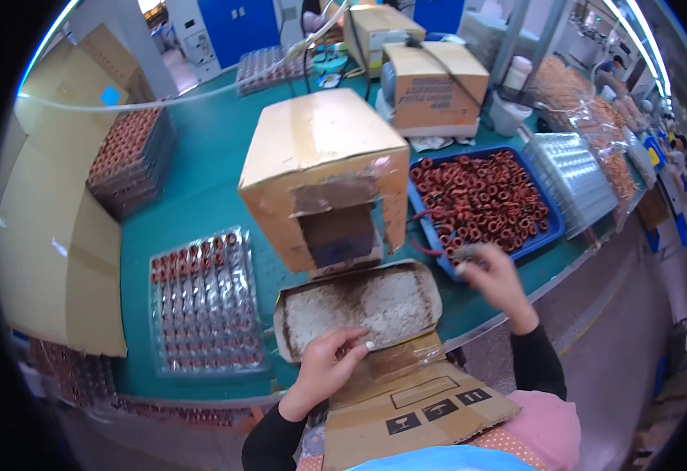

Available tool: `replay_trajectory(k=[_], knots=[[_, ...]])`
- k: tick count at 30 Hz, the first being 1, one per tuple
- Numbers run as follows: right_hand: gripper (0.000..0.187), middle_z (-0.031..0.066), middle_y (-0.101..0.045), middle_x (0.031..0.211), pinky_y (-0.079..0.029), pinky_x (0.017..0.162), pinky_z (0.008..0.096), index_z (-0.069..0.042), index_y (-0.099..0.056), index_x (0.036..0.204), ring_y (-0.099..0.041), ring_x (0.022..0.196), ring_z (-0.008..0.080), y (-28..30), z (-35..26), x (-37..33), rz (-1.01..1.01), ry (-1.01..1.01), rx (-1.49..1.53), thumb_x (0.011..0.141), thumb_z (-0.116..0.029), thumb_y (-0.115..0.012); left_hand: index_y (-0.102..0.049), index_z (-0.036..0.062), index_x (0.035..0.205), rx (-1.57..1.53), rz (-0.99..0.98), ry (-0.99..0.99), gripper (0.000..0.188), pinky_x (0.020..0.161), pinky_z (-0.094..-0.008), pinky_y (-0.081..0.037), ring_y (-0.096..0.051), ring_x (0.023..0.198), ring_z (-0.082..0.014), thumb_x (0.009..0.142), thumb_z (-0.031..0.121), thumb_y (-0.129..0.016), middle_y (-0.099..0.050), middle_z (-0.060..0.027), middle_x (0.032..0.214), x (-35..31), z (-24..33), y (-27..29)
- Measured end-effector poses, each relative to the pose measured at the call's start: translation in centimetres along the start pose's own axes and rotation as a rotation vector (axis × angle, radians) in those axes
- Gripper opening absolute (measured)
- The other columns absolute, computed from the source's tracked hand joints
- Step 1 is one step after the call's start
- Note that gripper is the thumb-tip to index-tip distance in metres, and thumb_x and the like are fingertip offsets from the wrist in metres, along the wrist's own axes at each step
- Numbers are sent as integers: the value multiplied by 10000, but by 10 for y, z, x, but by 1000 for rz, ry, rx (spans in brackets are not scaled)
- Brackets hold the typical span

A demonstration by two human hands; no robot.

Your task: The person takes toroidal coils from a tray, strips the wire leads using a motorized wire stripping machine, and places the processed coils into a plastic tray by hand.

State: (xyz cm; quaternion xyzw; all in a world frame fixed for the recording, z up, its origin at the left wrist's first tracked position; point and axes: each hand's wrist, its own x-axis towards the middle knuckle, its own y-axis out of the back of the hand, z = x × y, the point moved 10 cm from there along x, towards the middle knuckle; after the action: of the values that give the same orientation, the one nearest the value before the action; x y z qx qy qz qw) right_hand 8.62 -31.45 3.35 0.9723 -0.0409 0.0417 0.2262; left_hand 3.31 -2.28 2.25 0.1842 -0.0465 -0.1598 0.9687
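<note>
My right hand (pixel 496 276) is at the near left corner of a blue tray (pixel 535 250) heaped with small dark red rings (pixel 484 200). Its thumb and fingers come together in a pinch, and blur hides what is between them. My left hand (pixel 329 367) is over the near edge of a shallow pan (pixel 343 312) with a white, brown-smudged bottom. The fingers curl toward the thumb, which has a white cover on its tip; anything held there is too small to make out. Behind the pan stands a cardboard box (pixel 324 145) with a dark opening facing me.
At left, a clear plastic tray (pixel 206 314) of rings lies on the green table (pixel 202 206). Behind it rise stacked trays (pixel 135 161) and a tall cardboard sheet (pixel 61 212). A cardboard flap (pixel 426 424) covers my lap. Clear trays (pixel 575 177) lean right of the blue tray.
</note>
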Motion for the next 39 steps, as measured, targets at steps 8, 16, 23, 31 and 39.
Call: replay_trajectory(k=[8, 16, 23, 31, 39], knots=[[204, 24, -603, 813, -490, 579, 210, -18, -571, 1060, -581, 661, 73, -143, -23, -41, -477, -355, 490, 898, -138, -606, -591, -20, 1072, -386, -78, 255, 257, 721, -251, -501, -625, 829, -113, 854, 104, -646, -667, -78, 900, 14, -37, -42], [296, 48, -578, 899, -525, 616, 224, 9, -550, 1084, -573, 773, 95, -170, -35, -12, -540, -376, 646, 959, -256, -506, -615, 11, 993, -730, 147, 301, 149, 640, -192, -435, -534, 735, -40, 865, 80, -647, -617, 7, 844, 36, -56, -4], [271, 26, -587, 820, -499, 576, 214, 9, -588, 1032, -560, 680, 74, -186, -39, -5, -618, -447, 591, 935, -240, -544, -633, 15, 951, -786, 167, 316, 142, 592, -184, -415, -512, 676, -37, 850, 105, -677, -619, 1, 821, 43, -59, 1], [173, -8, -550, 667, -328, 455, 187, -2, -573, 847, -440, 526, 24, -182, -44, 7, -455, -451, 627, 864, -173, -599, -642, 6, 939, -793, 164, 315, 139, 564, -172, -407, -503, 649, -27, 864, 120, -668, -619, 9, 801, 46, -54, -1], [198, -7, -536, 636, -316, 435, 192, 16, -572, 834, -424, 510, 21, -178, -46, 16, -401, -436, 618, 850, -178, -607, -635, 3, 943, -824, 189, 302, 143, 541, -175, -413, -503, 618, -29, 869, 122, -663, -615, -3, 779, 54, -49, 3]])
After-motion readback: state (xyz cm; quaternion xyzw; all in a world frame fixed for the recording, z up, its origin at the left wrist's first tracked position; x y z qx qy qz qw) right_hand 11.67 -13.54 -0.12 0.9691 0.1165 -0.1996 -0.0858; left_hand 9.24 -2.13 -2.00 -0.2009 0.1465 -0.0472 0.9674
